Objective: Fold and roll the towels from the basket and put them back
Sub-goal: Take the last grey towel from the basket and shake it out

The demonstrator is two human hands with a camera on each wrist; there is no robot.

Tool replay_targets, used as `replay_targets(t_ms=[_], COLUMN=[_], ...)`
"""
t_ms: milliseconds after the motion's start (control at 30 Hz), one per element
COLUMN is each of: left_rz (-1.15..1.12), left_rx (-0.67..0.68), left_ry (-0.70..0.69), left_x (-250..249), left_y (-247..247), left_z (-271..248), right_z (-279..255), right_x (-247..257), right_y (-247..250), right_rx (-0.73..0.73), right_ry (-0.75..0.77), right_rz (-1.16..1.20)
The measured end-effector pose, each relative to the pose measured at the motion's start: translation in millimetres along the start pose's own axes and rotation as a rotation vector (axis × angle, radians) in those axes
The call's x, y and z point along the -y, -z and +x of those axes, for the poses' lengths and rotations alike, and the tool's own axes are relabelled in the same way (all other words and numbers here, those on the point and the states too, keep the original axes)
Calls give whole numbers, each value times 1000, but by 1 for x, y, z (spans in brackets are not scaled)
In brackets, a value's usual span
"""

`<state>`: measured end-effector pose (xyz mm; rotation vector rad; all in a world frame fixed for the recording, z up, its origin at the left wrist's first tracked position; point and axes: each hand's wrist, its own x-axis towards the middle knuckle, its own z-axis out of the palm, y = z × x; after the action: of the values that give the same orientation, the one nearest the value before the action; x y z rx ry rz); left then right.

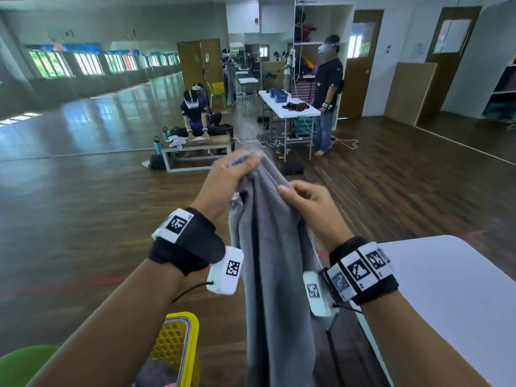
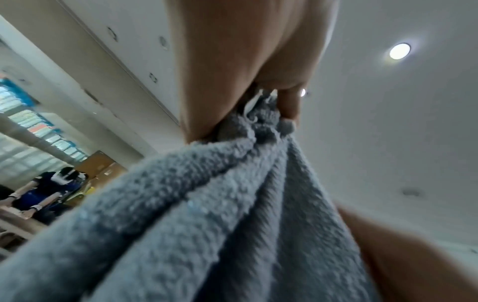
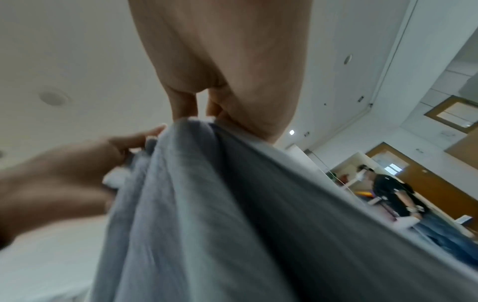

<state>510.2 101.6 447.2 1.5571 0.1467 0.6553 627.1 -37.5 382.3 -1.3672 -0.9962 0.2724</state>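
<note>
A grey towel (image 1: 275,261) hangs in long folds in front of me, held up in the air. My left hand (image 1: 243,169) grips its bunched top edge, seen close in the left wrist view as grey terry cloth (image 2: 207,214) squeezed between the fingers (image 2: 289,106). My right hand (image 1: 296,195) pinches the towel's edge a little lower and to the right; in the right wrist view the cloth (image 3: 220,204) drops from its fingers (image 3: 183,104). A yellow perforated basket (image 1: 178,347) stands low at the left, with something grey inside.
A white table (image 1: 446,297) fills the lower right. A green rounded seat (image 1: 22,364) shows at the bottom left. Wooden floor stretches ahead. Further off, a person kneels at a low bench (image 1: 198,146) and another stands by a white folding table (image 1: 290,107).
</note>
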Motion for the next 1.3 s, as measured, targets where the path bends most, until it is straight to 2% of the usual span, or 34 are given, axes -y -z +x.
replay_targets(t_ms=[67,100,167,233,300,400,467,567,633,667,800,967,1133,1300], left_rz=[-104,-41,227,304,244,82,-31,100,74,62,50,-48,44,119], left_rx=[-21,7,166,281,240,90,53,119,201,173,-70,-184,-136,-49], left_ry=[60,78,102,148,124,120,124,171,237,239,190,181,204,219], left_x=[-2,1,12,22,26,26,35,62,78,82,79,78,99,147], left_y=[2,-3,-19,-39,-48,-47,-49,-71,-85,-87,-59,-2,6,-20], left_z=[9,9,2,-6,-4,12,18,20,18,20,45,79,101,153], right_z=[-12,-14,-8,2,4,-15,-25,-9,11,18,17,-10,7,91], right_x=[-13,-15,-8,4,-1,-32,-40,-26,-19,-21,-57,-104,-111,-119], right_y=[7,13,24,34,45,66,75,82,81,81,92,110,108,103], right_rx=[-29,-60,-90,-84,-40,-13,-32,-52,-43,-43,41,3,-41,-62], right_ry=[-13,9,76,99,55,-62,-60,10,43,39,-82,-232,-275,-220], right_rz=[10,5,-17,-48,-51,-78,-57,-30,-21,-18,-106,-145,-167,-178])
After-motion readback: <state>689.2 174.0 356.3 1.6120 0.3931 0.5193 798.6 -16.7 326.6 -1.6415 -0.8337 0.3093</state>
